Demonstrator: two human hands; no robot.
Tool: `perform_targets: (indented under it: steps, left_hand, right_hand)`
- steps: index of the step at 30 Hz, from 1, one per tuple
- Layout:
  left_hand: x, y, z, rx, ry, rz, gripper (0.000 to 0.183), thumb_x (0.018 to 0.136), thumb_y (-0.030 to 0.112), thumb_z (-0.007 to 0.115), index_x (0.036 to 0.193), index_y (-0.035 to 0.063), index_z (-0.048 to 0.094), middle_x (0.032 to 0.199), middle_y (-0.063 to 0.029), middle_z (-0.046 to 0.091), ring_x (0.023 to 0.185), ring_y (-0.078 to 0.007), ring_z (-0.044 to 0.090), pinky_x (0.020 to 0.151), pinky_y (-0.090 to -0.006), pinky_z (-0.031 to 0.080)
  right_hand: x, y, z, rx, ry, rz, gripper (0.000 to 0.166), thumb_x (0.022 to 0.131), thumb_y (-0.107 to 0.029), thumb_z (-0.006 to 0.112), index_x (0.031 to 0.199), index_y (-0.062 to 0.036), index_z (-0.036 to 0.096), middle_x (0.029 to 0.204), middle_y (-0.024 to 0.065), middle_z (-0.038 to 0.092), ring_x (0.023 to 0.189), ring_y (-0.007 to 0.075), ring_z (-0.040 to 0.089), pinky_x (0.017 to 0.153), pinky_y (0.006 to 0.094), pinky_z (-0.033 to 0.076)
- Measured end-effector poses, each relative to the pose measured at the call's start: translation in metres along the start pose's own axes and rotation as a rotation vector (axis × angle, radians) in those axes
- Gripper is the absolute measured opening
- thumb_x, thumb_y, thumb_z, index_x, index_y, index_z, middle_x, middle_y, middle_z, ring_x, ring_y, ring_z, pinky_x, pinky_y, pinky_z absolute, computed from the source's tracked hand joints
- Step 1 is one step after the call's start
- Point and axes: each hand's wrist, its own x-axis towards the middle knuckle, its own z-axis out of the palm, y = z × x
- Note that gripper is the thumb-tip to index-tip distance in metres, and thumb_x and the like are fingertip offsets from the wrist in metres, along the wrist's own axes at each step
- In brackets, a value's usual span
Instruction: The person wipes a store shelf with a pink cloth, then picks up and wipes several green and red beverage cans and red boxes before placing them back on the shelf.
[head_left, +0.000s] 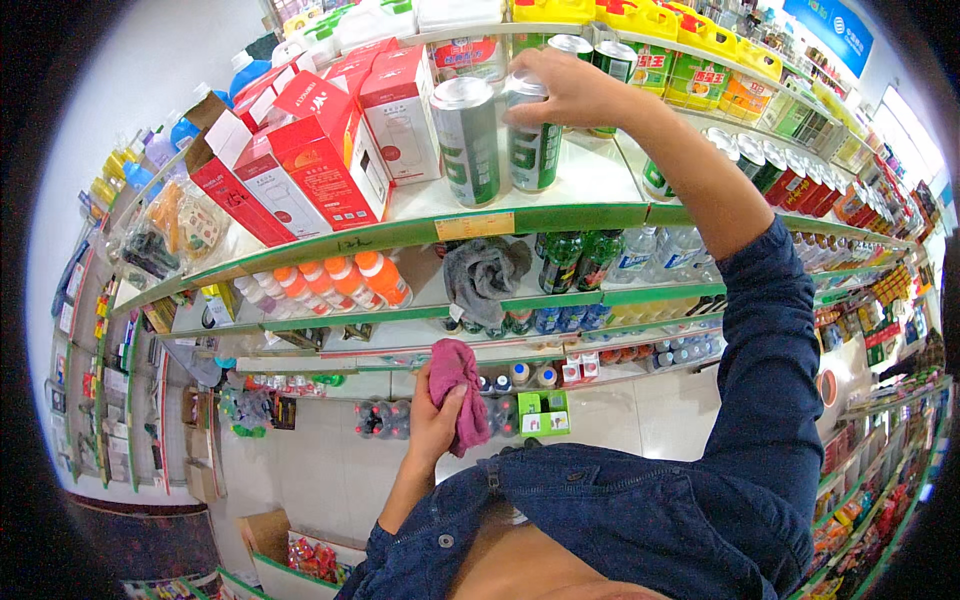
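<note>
My right hand (551, 90) reaches over the top shelf, its fingers around the upper part of a green and silver can (534, 154), which stands upright on the shelf. A similar can (466, 142) stands just left of it, and two more, one of them this dark green can (615, 64), are behind my hand. In front of my body, below the shelves, my left hand (439, 412) grips a folded pink cloth (457, 390). A grey cloth (484, 277) lies crumpled on the shelf below the cans.
Red boxes (330, 172) stand left of the cans, some with open flaps. Yellow jugs (690, 45) line the back, and a row of cans (787, 172) runs off to the right. The green shelf edge (585, 217) crosses in front. Orange-capped bottles (345, 281) fill part of the second shelf.
</note>
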Motion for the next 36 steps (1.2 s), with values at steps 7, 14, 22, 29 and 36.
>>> perform_targets:
  steps: [7, 14, 22, 29, 36]
  left_hand:
    - [0.053, 0.035, 0.015, 0.369, 0.021, 0.408, 0.063, 0.085, 0.014, 0.068, 0.136, -0.0034, 0.037, 0.129, -0.0215, 0.049, 0.118, -0.0304, 0.051, 0.100, -0.0378, 0.041]
    - [0.129, 0.091, 0.043, 0.672, 0.039, 0.800, 0.070, 0.083, 0.018, 0.069, 0.138, -0.0073, 0.033, 0.145, -0.0271, 0.030, 0.124, -0.0419, 0.045, 0.102, -0.0433, 0.040]
    - [0.152, 0.093, 0.058, 0.710, -0.063, 0.581, 0.077, 0.078, 0.014, 0.074, 0.140, -0.0030, 0.032, 0.152, -0.0233, 0.016, 0.130, -0.0432, 0.039, 0.102, -0.0442, 0.043]
    - [0.150, 0.093, 0.056, 0.765, -0.040, 0.542, 0.080, 0.077, 0.016, 0.074, 0.141, -0.0025, 0.029, 0.150, -0.0268, 0.018, 0.121, -0.0468, 0.047, 0.097, -0.0460, 0.046]
    - [0.149, 0.102, 0.061, 0.756, -0.047, 0.521, 0.076, 0.077, 0.010, 0.073, 0.139, -0.0017, 0.031, 0.150, -0.0276, 0.019, 0.121, -0.0475, 0.047, 0.096, -0.0461, 0.048]
  right_hand:
    - [0.004, -0.015, -0.001, -0.115, -0.050, 0.203, 0.075, 0.076, -0.053, 0.067, 0.120, 0.0054, 0.052, 0.111, 0.0253, 0.061, 0.105, 0.0353, 0.060, 0.090, 0.0406, 0.048]
    - [0.004, -0.003, -0.007, -0.024, -0.098, 0.081, 0.073, 0.073, -0.048, 0.066, 0.118, 0.0087, 0.053, 0.104, 0.0281, 0.063, 0.095, 0.0366, 0.063, 0.084, 0.0378, 0.051]
    - [-0.005, -0.021, -0.013, -0.105, -0.138, 0.177, 0.083, 0.071, -0.058, 0.066, 0.114, 0.0119, 0.054, 0.107, 0.0306, 0.061, 0.100, 0.0391, 0.061, 0.086, 0.0391, 0.049]
    - [0.015, -0.005, -0.060, 0.017, -0.108, 0.233, 0.087, 0.077, -0.059, 0.068, 0.138, -0.0015, 0.042, 0.128, 0.0261, 0.054, 0.118, 0.0376, 0.054, 0.096, 0.0407, 0.045]
    - [0.054, 0.079, -0.022, -0.520, -0.223, 0.402, 0.071, 0.084, -0.056, 0.060, 0.136, -0.0095, 0.045, 0.130, 0.0180, 0.056, 0.121, 0.0336, 0.052, 0.105, 0.0496, 0.033]
